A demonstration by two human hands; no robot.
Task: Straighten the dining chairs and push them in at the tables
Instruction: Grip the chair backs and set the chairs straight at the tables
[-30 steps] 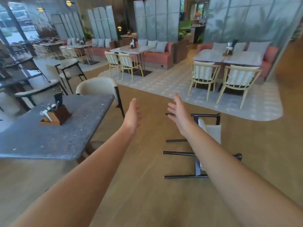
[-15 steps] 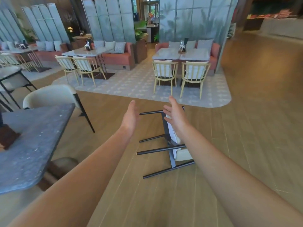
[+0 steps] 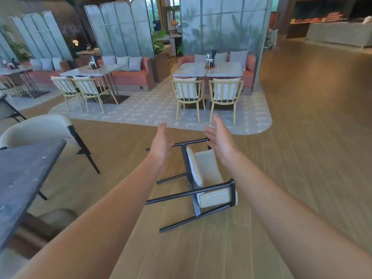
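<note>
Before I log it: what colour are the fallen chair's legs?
Black, on the fallen chair; head view.

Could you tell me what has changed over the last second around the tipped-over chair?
The view has swung right and closed in on the fallen chair, which now lies between the outstretched arms. Both hands, left hand and right hand, have reached nearer to it. Nothing was taken hold of: both stay open and empty, and the chair still lies on its side on the floor.

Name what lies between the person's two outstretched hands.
In the head view, one black leg of the tipped-over chair spans the gap between left hand and right hand.
</note>
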